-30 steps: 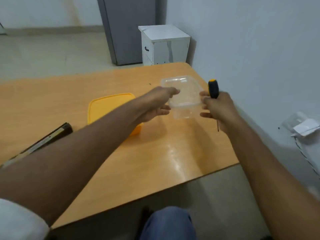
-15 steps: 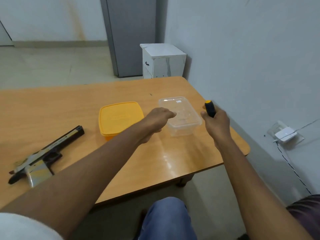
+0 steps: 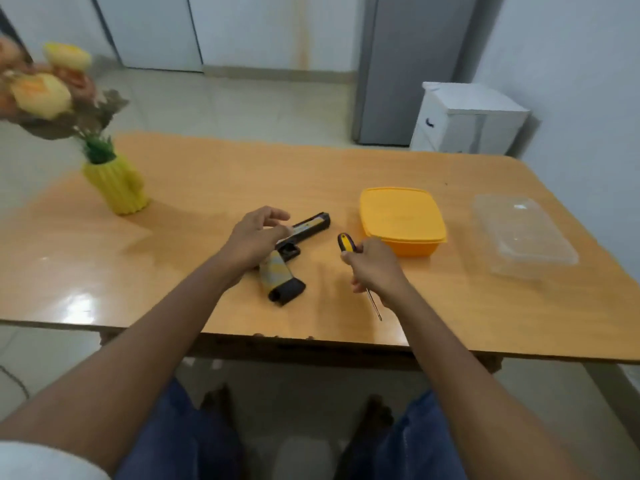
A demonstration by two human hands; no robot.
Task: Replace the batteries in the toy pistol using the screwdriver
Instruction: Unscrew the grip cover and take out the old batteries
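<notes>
The toy pistol point(image 3: 287, 268), black with a silver and yellow patterned grip, lies on its side in the middle of the wooden table point(image 3: 207, 188). My left hand point(image 3: 254, 239) hovers over its rear part with fingers loosely spread, and I cannot tell if it touches the pistol. My right hand point(image 3: 372, 271) grips the screwdriver point(image 3: 346, 242) by its black and yellow handle, just right of the pistol. The thin metal shaft sticks out below the fist and points toward the table's near edge.
A closed yellow box point(image 3: 401, 220) stands right of the screwdriver, and a clear plastic container point(image 3: 523, 233) sits further right near the table's end. A yellow vase with flowers point(image 3: 116, 185) stands at the far left. A white cabinet point(image 3: 467, 116) is behind the table.
My view swung left, bringing the pistol to the centre. My left hand left the clear container and came over the pistol. My right hand, still holding the screwdriver, moved left beside the pistol.
</notes>
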